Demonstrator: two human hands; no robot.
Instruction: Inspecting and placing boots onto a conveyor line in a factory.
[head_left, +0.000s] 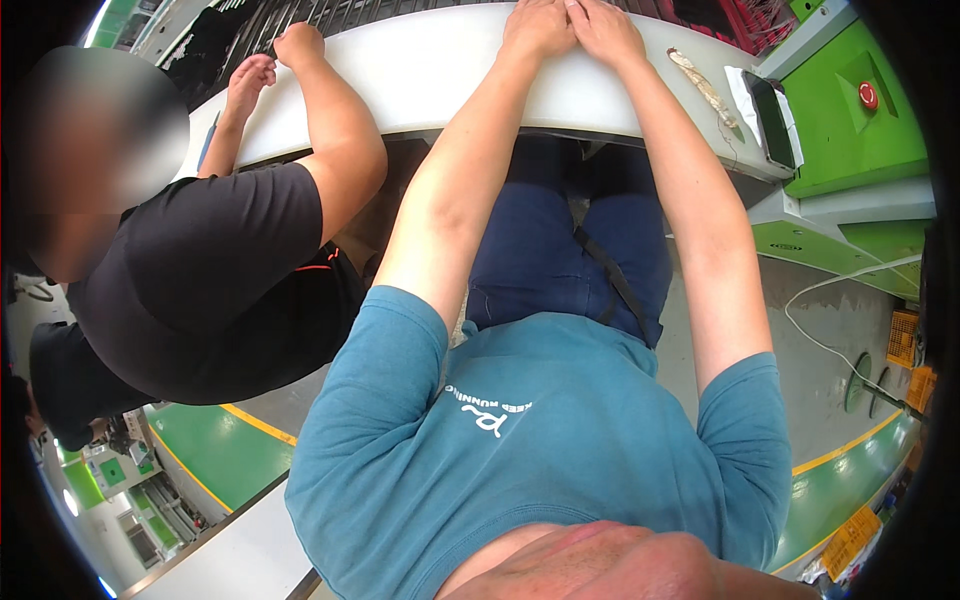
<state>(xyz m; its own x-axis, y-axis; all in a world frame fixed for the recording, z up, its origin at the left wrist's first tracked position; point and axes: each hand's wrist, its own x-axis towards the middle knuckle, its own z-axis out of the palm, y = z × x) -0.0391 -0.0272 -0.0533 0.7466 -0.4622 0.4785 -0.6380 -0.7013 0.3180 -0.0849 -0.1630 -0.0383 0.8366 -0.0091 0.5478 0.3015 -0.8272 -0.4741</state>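
My left hand and my right hand lie close together over the far side of a white tabletop, touching or nearly so at the thumbs. The upper picture edge cuts off most of their fingers, so whether they grip anything is hidden. Right of my right hand lies a long, narrow, crinkled beige thing, its kind unclear. Farther right, a dark flat device like a phone rests on white paper or cloth.
At left, a co-worker in black leans at the same table, hands raised over it. Dark metal bars run behind the tabletop. A green machine panel with a red button stands right; a white cable hangs below.
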